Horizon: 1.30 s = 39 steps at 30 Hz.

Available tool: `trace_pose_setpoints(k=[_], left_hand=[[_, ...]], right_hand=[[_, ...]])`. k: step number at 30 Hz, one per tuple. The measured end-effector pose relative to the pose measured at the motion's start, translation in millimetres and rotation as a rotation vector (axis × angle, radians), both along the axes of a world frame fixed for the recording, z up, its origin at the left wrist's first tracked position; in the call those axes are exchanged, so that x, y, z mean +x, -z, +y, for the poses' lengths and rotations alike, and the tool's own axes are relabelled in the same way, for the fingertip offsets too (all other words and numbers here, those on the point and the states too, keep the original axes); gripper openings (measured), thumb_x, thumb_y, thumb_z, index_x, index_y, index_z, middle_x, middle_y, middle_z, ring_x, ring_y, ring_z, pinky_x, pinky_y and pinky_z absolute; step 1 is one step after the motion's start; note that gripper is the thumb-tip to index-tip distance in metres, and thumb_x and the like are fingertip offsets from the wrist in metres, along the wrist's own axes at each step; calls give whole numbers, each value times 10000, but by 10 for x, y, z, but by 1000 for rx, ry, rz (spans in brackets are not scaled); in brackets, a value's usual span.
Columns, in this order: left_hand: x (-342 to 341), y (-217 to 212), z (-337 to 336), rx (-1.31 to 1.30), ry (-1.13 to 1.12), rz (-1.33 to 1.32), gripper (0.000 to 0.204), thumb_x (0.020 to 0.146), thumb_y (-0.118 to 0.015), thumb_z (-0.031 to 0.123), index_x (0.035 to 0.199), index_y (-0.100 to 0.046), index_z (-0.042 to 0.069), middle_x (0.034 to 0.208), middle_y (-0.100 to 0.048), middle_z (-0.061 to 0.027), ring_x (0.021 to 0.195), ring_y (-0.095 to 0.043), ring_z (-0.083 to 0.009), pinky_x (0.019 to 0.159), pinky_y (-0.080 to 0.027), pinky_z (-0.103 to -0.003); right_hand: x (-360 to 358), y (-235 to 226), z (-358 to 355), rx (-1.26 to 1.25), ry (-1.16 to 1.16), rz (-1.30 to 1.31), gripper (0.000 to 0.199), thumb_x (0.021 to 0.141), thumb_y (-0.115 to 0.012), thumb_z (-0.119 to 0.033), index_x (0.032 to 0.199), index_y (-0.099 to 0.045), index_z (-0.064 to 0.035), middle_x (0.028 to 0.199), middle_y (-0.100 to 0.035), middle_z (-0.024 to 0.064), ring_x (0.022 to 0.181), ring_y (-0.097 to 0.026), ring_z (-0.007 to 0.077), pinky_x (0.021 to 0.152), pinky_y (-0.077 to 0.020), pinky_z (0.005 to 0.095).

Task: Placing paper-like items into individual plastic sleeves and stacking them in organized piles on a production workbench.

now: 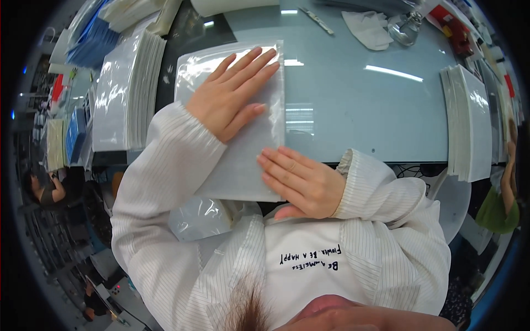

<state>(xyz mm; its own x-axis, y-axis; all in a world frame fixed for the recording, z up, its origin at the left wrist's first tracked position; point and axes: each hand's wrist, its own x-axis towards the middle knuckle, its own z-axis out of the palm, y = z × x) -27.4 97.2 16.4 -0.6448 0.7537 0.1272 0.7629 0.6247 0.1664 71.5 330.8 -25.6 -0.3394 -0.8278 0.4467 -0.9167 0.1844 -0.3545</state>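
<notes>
A flat white sheet pack in a clear plastic bag lies on the pale blue-grey table, its near end hanging over the table's front edge. My left hand lies flat on its upper half, fingers spread and pointing away. My right hand presses on its lower right corner, fingers together and pointing left. Both arms are in white striped sleeves. More clear plastic bunches up below the pack near my chest.
A tall stack of bagged white sheets stands to the left, another stack at the right edge. A crumpled white cloth, a clear tape dispenser and a thin tool lie at the back. Other people are at the far left and right.
</notes>
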Motion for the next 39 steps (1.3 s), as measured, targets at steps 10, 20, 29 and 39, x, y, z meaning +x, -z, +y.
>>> trace_pose_setpoints(k=[10, 20, 29, 39], left_hand=[[-536, 293, 173, -49, -227, 26, 626, 1000, -356, 458, 1510, -281, 102, 1571, -274, -100, 1454, -238, -282, 1191, -165, -448], [726, -51, -31, -179, -215, -212, 649, 958, -415, 434, 1475, -350, 47, 1566, -244, -207, 1459, -202, -389, 1168, -122, -520], [1781, 160, -775, -42, -548, -155, 513, 994, -421, 387, 1410, -482, 94, 1523, -366, -156, 1439, -277, -348, 1169, -159, -499], [1768, 617, -1289, 1079, -1280, -958, 448, 975, -548, 385, 1256, -566, 36, 1144, -642, -112, 1026, -625, -208, 830, -520, -323]], right_hand=[[22, 60, -2, -74, 28, -29, 651, 932, -481, -473, 1124, -571, 142, 1297, -537, 305, 1268, -500, 413, 1085, -377, 495], [-29, 117, 29, -115, -16, -71, 601, 939, -487, -453, 1141, -575, 106, 1335, -524, 271, 1296, -477, 398, 1098, -361, 494], [-151, 131, 344, -318, -197, -528, 263, 880, -696, -221, 1015, -658, 1, 1098, -682, 173, 1094, -646, 335, 975, -480, 441], [-513, 112, 82, -218, 553, -1002, 573, 972, -583, -267, 1420, -390, 33, 1347, -425, 127, 1015, -481, 143, 887, -438, 264]])
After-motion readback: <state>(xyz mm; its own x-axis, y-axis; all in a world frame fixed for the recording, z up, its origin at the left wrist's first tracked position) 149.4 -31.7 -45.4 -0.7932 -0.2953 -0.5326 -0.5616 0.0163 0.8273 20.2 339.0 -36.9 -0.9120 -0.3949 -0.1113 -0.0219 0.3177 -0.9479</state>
